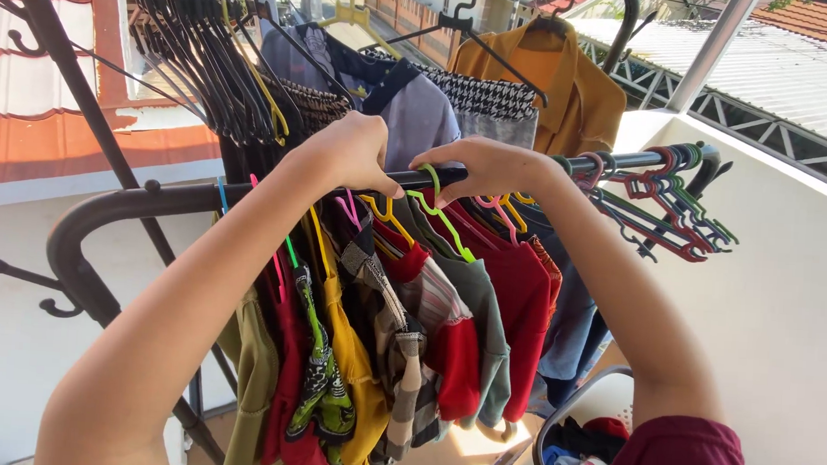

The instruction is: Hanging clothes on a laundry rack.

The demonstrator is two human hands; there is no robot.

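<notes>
Head view: left hand [347, 154] curled over dark rail [165, 199]; right hand [483, 165] on rail, maybe pinching green hanger [443, 217] hook.

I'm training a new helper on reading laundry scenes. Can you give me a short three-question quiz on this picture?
1. True or false: both hands rest on the dark rail.
2. What colour is the hanger hooked on the rail between the left hand and the right hand? A) green B) black C) white
3. Where is the bunch of empty coloured hangers: at the rail's left end or right end?

Key: 1 true; 2 A; 3 right end.
</notes>
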